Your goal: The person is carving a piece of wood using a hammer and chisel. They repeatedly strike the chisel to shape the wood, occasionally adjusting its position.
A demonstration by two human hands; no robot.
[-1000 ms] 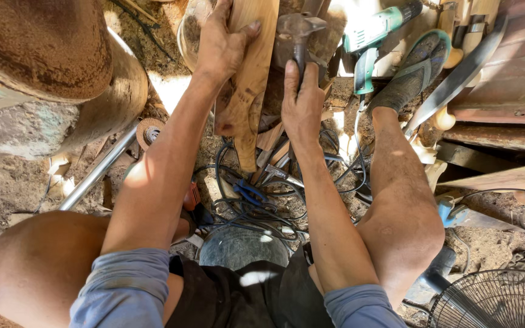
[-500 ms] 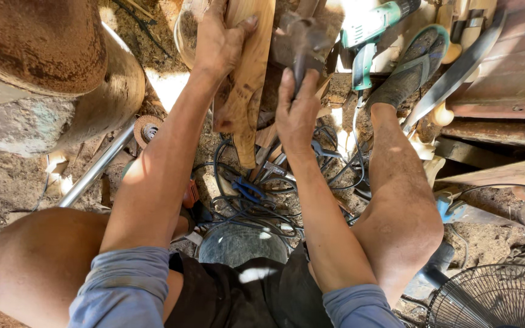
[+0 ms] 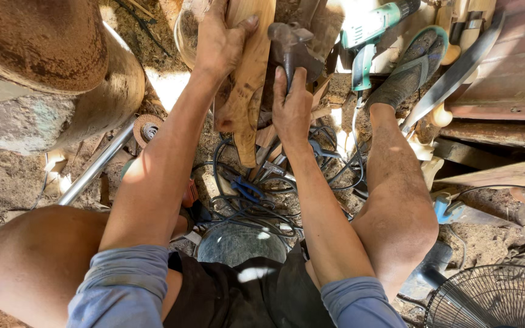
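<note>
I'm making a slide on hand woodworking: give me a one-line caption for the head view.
Seated person's left hand steadies a wooden piece while the right hand grips a hammer beside it.

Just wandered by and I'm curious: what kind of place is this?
Probably a rough woodworking or carving workshop. The left hand steadies a wood piece, the right hand grips a hammer, and a green drill lies by tangled cables on the dusty ground.

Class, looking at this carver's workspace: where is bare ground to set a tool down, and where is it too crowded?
Bare dirt lies left, between the metal pipe and the stone block. Crowded: cables between the knees, under the left hand and right hand.
</note>
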